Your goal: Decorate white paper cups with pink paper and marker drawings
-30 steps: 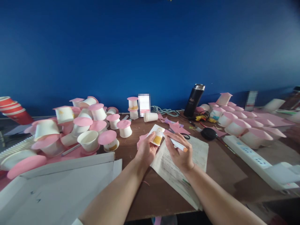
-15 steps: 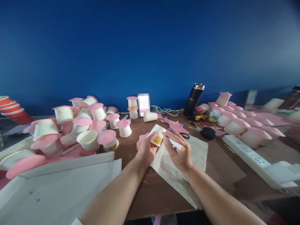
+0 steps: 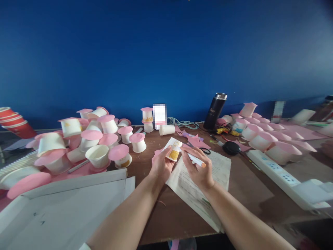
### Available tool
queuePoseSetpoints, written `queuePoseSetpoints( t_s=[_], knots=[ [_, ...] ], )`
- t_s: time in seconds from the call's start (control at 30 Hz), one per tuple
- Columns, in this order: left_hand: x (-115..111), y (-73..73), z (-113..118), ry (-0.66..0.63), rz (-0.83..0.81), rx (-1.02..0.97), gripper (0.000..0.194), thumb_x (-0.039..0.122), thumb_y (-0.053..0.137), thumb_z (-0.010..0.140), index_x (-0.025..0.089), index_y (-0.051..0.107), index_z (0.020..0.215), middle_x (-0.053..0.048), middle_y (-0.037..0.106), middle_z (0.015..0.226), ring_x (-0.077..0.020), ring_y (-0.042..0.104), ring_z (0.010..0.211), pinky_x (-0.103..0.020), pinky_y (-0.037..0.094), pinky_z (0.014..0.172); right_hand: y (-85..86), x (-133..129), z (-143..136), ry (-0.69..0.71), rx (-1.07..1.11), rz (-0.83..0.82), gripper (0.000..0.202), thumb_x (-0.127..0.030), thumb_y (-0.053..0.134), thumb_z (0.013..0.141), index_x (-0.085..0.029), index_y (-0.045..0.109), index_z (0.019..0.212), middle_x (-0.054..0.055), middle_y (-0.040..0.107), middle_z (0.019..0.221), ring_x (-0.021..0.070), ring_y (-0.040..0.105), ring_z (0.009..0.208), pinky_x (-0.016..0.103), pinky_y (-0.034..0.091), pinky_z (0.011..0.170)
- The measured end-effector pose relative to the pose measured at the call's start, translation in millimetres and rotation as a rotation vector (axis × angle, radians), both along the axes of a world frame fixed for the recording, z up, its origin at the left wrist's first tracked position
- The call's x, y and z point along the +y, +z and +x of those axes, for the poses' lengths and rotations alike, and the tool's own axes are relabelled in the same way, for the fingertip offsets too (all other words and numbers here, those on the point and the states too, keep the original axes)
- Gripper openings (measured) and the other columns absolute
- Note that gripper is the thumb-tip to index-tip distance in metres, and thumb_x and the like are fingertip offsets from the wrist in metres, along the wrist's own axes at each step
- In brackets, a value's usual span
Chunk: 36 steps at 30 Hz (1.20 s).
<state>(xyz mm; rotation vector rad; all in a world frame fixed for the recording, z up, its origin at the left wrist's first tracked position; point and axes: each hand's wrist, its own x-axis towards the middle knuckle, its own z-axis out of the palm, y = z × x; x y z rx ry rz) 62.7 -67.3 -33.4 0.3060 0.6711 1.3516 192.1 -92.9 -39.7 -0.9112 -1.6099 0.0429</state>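
Note:
My left hand [image 3: 161,164] is closed around a small white paper cup [image 3: 173,147] with yellow-brown colouring on its side. The cup is tilted, its decorated side facing me. In my right hand [image 3: 198,166] is a white marker [image 3: 195,159] with an orange end, held like a pen, its other end close to the cup's right side. Whether the tip touches the cup I cannot tell. Beneath both hands lies a printed paper sheet [image 3: 192,198]. Pink paper scraps [image 3: 195,141] and the black handles of scissors [image 3: 205,151] are just behind.
Paper cups with pink paper tops [image 3: 91,135] crowd the left; more pink-topped cups [image 3: 260,135] stand at right. A black thermos [image 3: 215,111], a round black case [image 3: 231,148] and a white power strip [image 3: 273,170] are on the right. A white box lid [image 3: 73,208] lies front left.
My left hand has turned the cup slightly and shifted it a little left, so more of its decorated side shows. The right hand and marker have barely moved.

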Motion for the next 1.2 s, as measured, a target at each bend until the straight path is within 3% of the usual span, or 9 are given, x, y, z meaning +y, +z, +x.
queuePoseSetpoints(
  t_s=[0.37, 0.53, 0.77, 0.93, 1.2],
  knots=[
    [1.3, 3.1, -1.5, 0.020, -0.021, -0.021, 0.018, 0.013, 0.069, 0.081, 0.019, 0.066, 0.098, -0.008, 0.075, 0.098, -0.0196, 0.072, 0.095, -0.029, 0.055, 0.087, 2.7, -0.7, -0.6, -0.011, 0.011, -0.005, 0.017, -0.018, 0.062, 0.093, -0.025, 0.073, 0.105, 0.005, 0.076, 0.095, 0.0189, 0.071, 0.085, 0.034, 0.060, 0.079],
    [1.5, 1.7, -1.8, 0.020, -0.023, -0.009, 0.015, 0.014, 0.069, 0.082, 0.022, 0.065, 0.094, -0.007, 0.075, 0.097, -0.0207, 0.072, 0.100, -0.031, 0.054, 0.090, 4.4, -1.7, -0.6, -0.007, 0.017, 0.009, 0.018, -0.017, 0.062, 0.093, -0.024, 0.073, 0.106, 0.005, 0.076, 0.096, 0.0187, 0.071, 0.084, 0.034, 0.059, 0.078],
    [-1.0, 4.1, 0.5, 0.035, -0.027, 0.017, 0.005, 0.013, 0.068, 0.083, 0.016, 0.065, 0.086, -0.011, 0.074, 0.103, -0.0208, 0.071, 0.100, -0.029, 0.054, 0.090, 5.1, -0.9, 0.2, -0.053, 0.034, 0.047, 0.022, -0.015, 0.062, 0.093, -0.024, 0.073, 0.109, 0.005, 0.076, 0.097, 0.0199, 0.071, 0.087, 0.036, 0.059, 0.080],
    [-3.8, 5.5, 0.8, 0.019, -0.005, 0.029, 0.005, 0.014, 0.069, 0.082, 0.017, 0.065, 0.082, -0.009, 0.074, 0.094, -0.0213, 0.071, 0.099, -0.030, 0.054, 0.090, 5.0, -0.5, -0.6, -0.057, 0.040, 0.048, 0.021, -0.016, 0.062, 0.093, -0.024, 0.073, 0.109, 0.005, 0.076, 0.096, 0.0200, 0.071, 0.087, 0.036, 0.059, 0.081],
    [-4.2, 3.9, 0.1, 0.002, 0.026, 0.035, 0.004, 0.015, 0.069, 0.082, 0.019, 0.066, 0.083, -0.010, 0.075, 0.097, -0.0231, 0.071, 0.102, -0.031, 0.052, 0.094, 6.2, -0.7, -1.1, -0.061, 0.029, 0.047, 0.019, -0.018, 0.061, 0.094, -0.024, 0.073, 0.108, 0.006, 0.077, 0.097, 0.0201, 0.072, 0.088, 0.037, 0.060, 0.081]
  ],
)
